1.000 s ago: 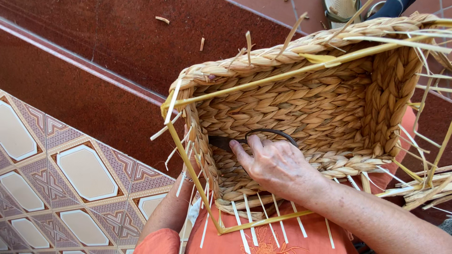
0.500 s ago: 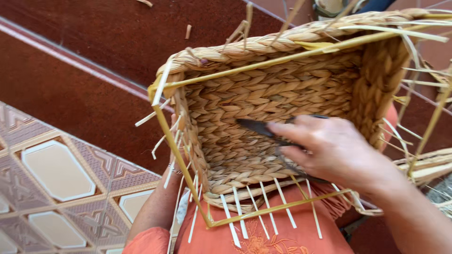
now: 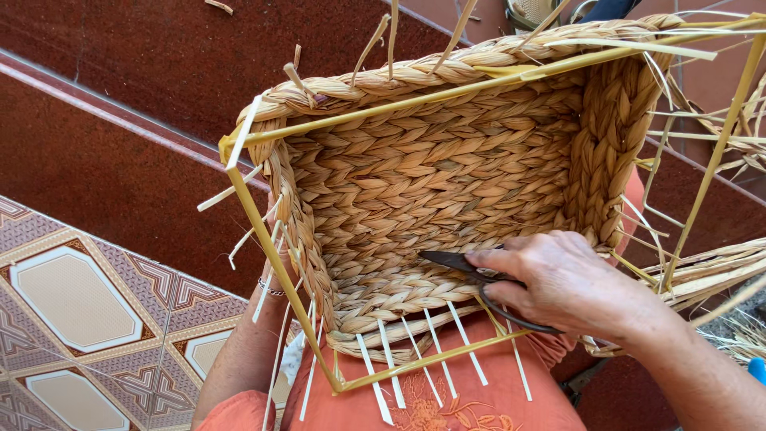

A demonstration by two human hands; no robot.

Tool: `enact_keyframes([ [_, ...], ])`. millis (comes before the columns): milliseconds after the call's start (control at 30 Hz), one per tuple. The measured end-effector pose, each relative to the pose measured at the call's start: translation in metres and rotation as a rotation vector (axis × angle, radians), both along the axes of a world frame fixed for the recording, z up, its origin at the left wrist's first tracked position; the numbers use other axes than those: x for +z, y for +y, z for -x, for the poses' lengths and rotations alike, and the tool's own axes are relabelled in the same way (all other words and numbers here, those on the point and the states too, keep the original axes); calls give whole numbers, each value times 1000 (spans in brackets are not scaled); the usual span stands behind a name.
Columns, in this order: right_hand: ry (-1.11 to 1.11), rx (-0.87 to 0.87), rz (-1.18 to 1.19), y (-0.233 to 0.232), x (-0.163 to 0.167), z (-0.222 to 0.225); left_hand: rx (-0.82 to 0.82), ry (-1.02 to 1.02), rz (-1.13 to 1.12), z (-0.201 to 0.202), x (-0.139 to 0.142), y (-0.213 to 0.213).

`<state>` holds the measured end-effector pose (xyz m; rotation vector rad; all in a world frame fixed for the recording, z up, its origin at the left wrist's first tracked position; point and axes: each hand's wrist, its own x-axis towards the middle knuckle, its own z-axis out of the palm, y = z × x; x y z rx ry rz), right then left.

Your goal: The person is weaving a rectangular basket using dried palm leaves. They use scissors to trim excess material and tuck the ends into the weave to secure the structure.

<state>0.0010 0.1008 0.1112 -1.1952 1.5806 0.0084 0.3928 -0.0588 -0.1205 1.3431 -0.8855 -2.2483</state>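
Note:
A half-woven straw basket with a yellow frame lies on its side on my lap, its opening facing me. My right hand is inside the opening, gripping dark metal scissors whose blades point left against the braided inner wall. My left hand is hidden behind the basket's left side; only the forearm with a thin bracelet shows, pressed against the outside. White and yellow stakes stick out of the basket's near edge.
Loose braided straw and yellow strips trail off at the right. A dark red step runs behind the basket, and patterned floor tiles lie at the lower left. My orange garment is under the basket.
My right hand has slid from the basket's lower left to the lower right, the scissors going with it. The basket now looks larger and has shifted right in view.

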Motion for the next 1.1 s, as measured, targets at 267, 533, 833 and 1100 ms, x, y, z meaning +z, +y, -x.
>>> enact_keyframes([
  [267, 22, 7, -49, -6, 0, -8, -12, 3, 7, 4, 2, -3],
  [533, 95, 127, -118, -11, -3, -22, -19, 6, 5, 5, 2, -4],
  [833, 27, 26, -97, -4, 3, -4, -19, 5, 33, 5, -5, 0],
  [1100, 61, 111, -133, -3, -13, -13, -43, -3, 103, 8, -14, 0],
])
